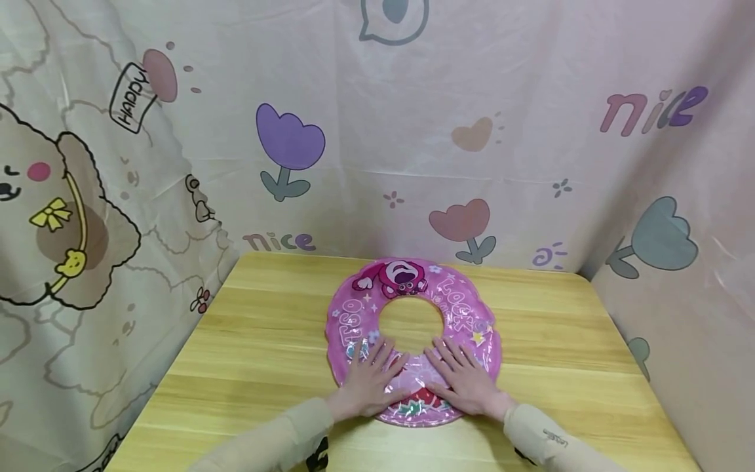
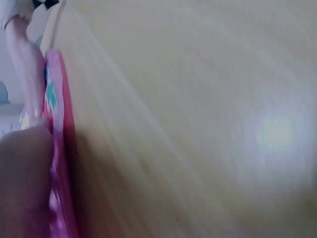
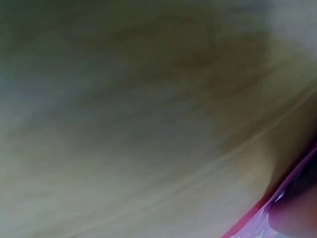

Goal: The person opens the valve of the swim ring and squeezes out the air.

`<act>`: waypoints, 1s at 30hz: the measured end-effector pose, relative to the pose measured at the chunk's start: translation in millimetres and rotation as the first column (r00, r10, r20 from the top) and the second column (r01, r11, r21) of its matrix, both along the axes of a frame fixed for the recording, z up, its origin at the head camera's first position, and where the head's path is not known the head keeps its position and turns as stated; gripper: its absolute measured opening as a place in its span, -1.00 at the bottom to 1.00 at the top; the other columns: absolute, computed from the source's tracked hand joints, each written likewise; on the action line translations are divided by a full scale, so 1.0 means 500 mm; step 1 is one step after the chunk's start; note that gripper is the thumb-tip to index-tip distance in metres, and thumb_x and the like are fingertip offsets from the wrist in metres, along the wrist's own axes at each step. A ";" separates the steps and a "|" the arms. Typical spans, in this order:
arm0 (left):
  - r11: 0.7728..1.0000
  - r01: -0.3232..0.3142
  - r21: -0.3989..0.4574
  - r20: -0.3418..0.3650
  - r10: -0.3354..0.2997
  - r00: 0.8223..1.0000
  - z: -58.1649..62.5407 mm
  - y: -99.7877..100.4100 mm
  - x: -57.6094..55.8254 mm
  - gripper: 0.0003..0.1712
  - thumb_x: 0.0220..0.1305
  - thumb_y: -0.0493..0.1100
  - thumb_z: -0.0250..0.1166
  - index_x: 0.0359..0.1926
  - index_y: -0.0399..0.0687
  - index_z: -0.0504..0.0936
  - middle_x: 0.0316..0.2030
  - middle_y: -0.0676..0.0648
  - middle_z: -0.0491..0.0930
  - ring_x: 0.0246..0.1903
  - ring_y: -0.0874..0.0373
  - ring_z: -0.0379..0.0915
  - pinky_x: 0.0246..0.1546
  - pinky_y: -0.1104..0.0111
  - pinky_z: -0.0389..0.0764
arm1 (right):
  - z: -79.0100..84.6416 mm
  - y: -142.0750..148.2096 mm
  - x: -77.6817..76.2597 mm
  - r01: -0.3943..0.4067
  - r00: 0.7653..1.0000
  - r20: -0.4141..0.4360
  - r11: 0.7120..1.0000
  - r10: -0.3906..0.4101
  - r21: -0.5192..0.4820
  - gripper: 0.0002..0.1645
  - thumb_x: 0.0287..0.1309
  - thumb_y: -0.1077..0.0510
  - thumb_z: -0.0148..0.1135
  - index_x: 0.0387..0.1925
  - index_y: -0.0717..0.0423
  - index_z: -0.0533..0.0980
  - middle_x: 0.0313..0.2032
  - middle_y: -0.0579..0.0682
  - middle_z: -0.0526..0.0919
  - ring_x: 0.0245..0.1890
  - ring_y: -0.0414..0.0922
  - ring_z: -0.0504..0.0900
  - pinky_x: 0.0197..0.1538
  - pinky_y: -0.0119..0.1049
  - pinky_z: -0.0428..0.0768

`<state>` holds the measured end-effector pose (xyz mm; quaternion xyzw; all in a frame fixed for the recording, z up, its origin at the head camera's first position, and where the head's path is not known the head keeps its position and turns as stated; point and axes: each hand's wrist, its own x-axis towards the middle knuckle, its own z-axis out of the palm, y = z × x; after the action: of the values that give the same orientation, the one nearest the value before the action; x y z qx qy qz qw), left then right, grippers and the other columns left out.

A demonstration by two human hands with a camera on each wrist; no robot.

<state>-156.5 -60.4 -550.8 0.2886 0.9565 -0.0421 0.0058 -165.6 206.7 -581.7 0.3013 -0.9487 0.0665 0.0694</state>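
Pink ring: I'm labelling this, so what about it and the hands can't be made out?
Head view: parts of the pink ring beneath the left hand and right hand, which cover them.
Head view: lettering on the right sleeve, too small to read.
Left wrist view: the left hand's outline, cut off by left and bottom edges.
Right wrist view: most of the pink ring, cut off by right and bottom edges.

My head camera peers forward and down on the pink ring [image 1: 463, 305] and table [image 1: 259, 334], while both my wrist cameras skim close over that table, sharing the ring's edge!
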 end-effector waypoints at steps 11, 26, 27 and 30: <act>0.976 0.212 -0.047 -0.093 -0.216 0.972 0.003 -0.091 -0.104 -0.15 0.34 0.59 -0.20 0.54 0.43 0.18 0.60 -0.09 0.02 0.59 -0.11 -0.05 0.53 -0.19 0.05 | 0.008 0.004 0.000 -0.025 0.999 0.046 0.999 0.027 -0.043 -0.15 0.42 -0.39 -0.08 0.55 -0.09 0.15 0.58 0.11 0.11 0.57 0.18 0.11 0.55 0.21 0.05; 0.967 0.211 0.145 0.083 -0.224 0.971 -0.036 -0.130 -0.130 -0.08 0.31 0.57 -0.05 0.57 0.38 0.09 0.63 -0.23 -0.19 0.61 -0.19 -0.21 0.56 -0.19 -0.03 | 0.019 0.006 0.006 -0.035 0.994 0.102 0.999 0.035 0.000 -0.14 0.42 -0.35 -0.03 0.55 -0.03 0.14 0.59 0.13 0.06 0.58 0.17 0.07 0.56 0.23 0.06; 0.963 0.209 0.169 0.093 -0.227 0.969 -0.035 -0.133 -0.134 -0.07 0.30 0.56 -0.01 0.57 0.37 0.10 0.62 -0.26 -0.20 0.61 -0.21 -0.21 0.56 -0.18 -0.02 | 0.020 0.006 0.006 -0.038 0.995 0.090 0.999 0.038 -0.002 -0.14 0.41 -0.35 -0.02 0.55 -0.03 0.16 0.59 0.14 0.07 0.58 0.17 0.09 0.55 0.23 0.07; 0.957 0.207 0.204 0.105 -0.232 0.967 -0.031 -0.142 -0.142 -0.04 0.27 0.52 0.08 0.58 0.34 0.09 0.61 -0.30 -0.21 0.60 -0.23 -0.21 0.56 -0.15 0.01 | 0.021 0.005 0.005 -0.045 0.996 0.071 0.999 0.045 -0.008 -0.14 0.41 -0.35 -0.01 0.54 -0.01 0.18 0.58 0.16 0.10 0.57 0.19 0.11 0.53 0.24 0.10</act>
<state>-227.3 -131.1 -566.0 0.3946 0.9157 0.0681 0.0347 -163.2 209.3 -571.1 0.3198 -0.9433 0.0818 0.0350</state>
